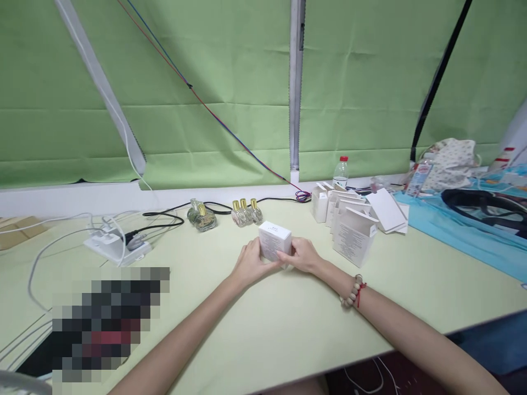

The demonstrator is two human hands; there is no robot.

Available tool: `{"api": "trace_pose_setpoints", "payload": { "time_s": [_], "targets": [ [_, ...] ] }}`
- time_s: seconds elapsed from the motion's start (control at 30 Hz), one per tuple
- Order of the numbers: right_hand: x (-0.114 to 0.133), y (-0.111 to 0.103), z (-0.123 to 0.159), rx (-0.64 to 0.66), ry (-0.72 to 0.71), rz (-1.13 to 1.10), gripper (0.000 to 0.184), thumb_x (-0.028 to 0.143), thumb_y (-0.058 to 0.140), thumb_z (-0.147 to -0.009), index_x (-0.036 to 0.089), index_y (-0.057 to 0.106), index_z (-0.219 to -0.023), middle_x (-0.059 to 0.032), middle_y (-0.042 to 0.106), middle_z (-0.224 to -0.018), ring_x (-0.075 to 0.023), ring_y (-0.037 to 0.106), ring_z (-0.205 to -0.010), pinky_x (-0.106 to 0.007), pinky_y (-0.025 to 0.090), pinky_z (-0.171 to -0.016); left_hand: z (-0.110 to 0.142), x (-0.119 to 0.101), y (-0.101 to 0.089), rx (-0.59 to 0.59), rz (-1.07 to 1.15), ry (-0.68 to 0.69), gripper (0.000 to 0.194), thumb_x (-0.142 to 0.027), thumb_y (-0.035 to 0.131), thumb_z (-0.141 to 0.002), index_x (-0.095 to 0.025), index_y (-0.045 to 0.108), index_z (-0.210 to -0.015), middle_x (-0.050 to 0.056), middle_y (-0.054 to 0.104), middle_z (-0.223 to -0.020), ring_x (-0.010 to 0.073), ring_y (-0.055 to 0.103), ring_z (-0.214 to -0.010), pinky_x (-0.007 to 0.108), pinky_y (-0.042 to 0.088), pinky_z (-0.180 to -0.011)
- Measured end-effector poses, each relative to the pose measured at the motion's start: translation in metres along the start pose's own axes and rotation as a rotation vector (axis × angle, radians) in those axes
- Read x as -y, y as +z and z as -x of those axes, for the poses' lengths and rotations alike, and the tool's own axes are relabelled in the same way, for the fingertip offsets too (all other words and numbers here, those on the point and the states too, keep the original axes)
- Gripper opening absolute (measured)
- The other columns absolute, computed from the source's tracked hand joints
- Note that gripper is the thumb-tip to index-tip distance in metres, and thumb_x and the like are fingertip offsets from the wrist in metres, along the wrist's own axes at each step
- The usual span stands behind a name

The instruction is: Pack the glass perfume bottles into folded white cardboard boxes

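Observation:
A small white carton [274, 240] stands on the pale green table [263, 329] in front of me. My left hand [251, 264] grips its left side, and my right hand [302, 255] grips its right side, fingers curled against the front. A bead bracelet with a red cord [353, 291] sits on my right wrist. Behind the carton stand three small glass bottles with gold caps [246, 213], and two more such bottles [201, 216] stand further left.
Several open white cartons [349, 222] stand at the right, with a water bottle [340, 173] behind them. A white power strip [117, 245] with cables lies at the left. A blue cloth [465, 236] with black headgear covers the far right. A green curtain hangs behind.

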State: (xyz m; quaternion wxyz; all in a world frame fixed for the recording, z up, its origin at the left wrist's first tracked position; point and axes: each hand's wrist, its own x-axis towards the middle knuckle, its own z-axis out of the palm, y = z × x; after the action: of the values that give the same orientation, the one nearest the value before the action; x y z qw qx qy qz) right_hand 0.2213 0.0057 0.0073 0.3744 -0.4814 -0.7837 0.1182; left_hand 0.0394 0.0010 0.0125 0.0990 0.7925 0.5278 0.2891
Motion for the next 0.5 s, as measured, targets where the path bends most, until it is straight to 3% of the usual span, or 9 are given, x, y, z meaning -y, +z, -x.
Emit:
{"api": "trace_pose_setpoints", "payload": {
  "time_s": [0.13, 0.3, 0.4, 0.5],
  "targets": [
    [0.0019, -0.0014, 0.0001, -0.098, -0.091, 0.021, 0.042, 0.049, 0.056, -0.067, 0.018, 0.042, -0.042, 0.0025, 0.041, -0.041, -0.0069, 0.032, -0.041, -0.022, 0.023, -0.044, -0.0018, 0.0002, -0.0005, -0.002, 0.039, 0.061, 0.064, -0.060, 0.064, -0.060, -0.017, 0.051, -0.107, 0.009, 0.061, -0.103, 0.0256, 0.057, -0.096, 0.036, 0.046, -0.078],
    [0.0022, -0.0017, 0.0009, -0.133, -0.128, 0.046, 0.042, 0.048, 0.056, -0.064, 0.019, 0.037, -0.039, 0.0021, 0.040, -0.037, -0.0067, 0.032, -0.038, -0.022, 0.022, -0.042, -0.0044, 0.0068, 0.0011, 0.013, 0.063, 0.167, 0.064, -0.058, 0.069, -0.057, -0.018, 0.055, -0.105, 0.008, 0.062, -0.106, 0.0261, 0.056, -0.100, 0.040, 0.044, -0.086],
    [0.0027, -0.0036, 0.0002, -0.164, -0.094, 0.070, 0.036, 0.046, 0.056, -0.066, 0.019, 0.044, -0.045, 0.0014, 0.047, -0.040, -0.0083, 0.038, -0.039, -0.022, 0.025, -0.044, -0.0061, 0.0081, 0.0010, 0.017, 0.072, 0.199, 0.058, -0.057, 0.069, -0.059, -0.019, 0.058, -0.101, 0.008, 0.063, -0.105, 0.0262, 0.056, -0.100, 0.041, 0.044, -0.088],
    [0.0060, -0.0068, -0.0013, -0.209, -0.070, 0.044, 0.025, 0.044, 0.055, -0.070, 0.019, 0.057, -0.068, 0.0009, 0.060, -0.055, -0.0104, 0.050, -0.046, -0.022, 0.032, -0.049, -0.0063, 0.0054, -0.0004, -0.079, 0.059, 0.194, 0.055, -0.056, 0.067, -0.062, -0.020, 0.057, -0.103, 0.008, 0.062, -0.104, 0.0257, 0.057, -0.098, 0.041, 0.045, -0.085]
  ]
}}
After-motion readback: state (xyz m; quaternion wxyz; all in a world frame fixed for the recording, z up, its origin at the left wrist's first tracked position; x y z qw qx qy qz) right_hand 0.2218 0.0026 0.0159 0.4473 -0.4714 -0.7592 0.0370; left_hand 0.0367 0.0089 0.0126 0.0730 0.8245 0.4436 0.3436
